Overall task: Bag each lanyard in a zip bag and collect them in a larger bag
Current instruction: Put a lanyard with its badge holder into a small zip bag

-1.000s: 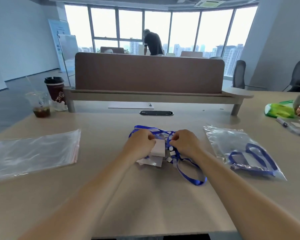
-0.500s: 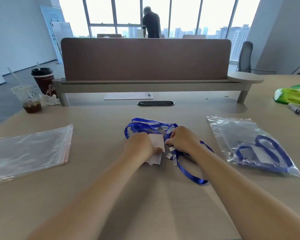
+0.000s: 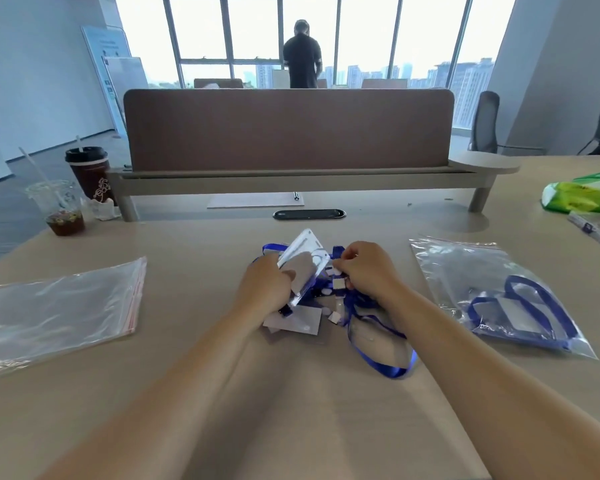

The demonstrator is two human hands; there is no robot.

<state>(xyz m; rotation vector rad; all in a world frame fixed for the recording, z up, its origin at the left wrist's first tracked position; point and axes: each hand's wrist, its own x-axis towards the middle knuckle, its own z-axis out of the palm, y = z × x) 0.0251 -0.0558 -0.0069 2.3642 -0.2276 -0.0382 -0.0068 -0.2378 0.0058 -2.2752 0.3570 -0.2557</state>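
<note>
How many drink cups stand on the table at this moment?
2. A dark brown paper cup with a black lid stands at the far left; a clear plastic cup with a straw stands left of it, nearer the camera. None seems hidden.

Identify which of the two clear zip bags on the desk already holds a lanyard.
The right-hand bag: blue lanyard straps show through it. The left-hand bag lies flat and looks empty.
</note>
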